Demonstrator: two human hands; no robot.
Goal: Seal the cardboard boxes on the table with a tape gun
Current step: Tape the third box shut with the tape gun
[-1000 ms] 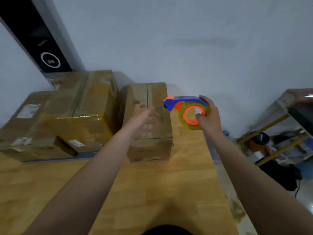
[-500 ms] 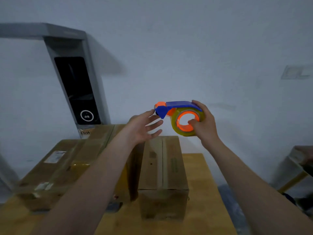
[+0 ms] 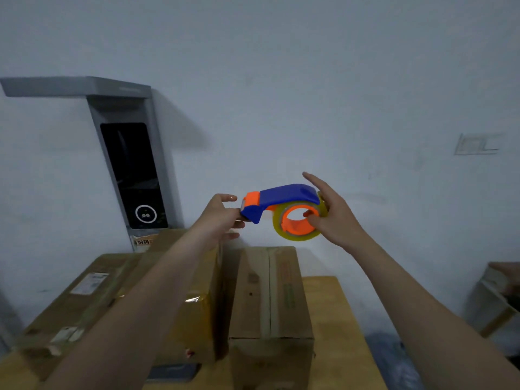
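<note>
A blue and orange tape gun (image 3: pixel 281 199) with a yellowish tape roll (image 3: pixel 298 220) is held up in the air in front of the wall. My right hand (image 3: pixel 334 215) grips the roll end, thumb inside the orange core. My left hand (image 3: pixel 222 218) pinches the front tip of the gun where the tape comes out. Below on the wooden table (image 3: pixel 329 319) stands a narrow cardboard box (image 3: pixel 270 296) with its top flaps closed along a centre seam. Two larger taped boxes (image 3: pixel 98 294) lie to its left.
A grey panel with a black screen (image 3: pixel 132 175) stands against the white wall behind the boxes. A wooden-framed rack (image 3: pixel 495 299) is at the far right, beyond the table's right edge. A dark flat object (image 3: pixel 174 371) lies under the left boxes.
My left hand has reached the tape gun's front tip and now pinches it; earlier it was spread beside it. The camera has tilted up further from the table.
</note>
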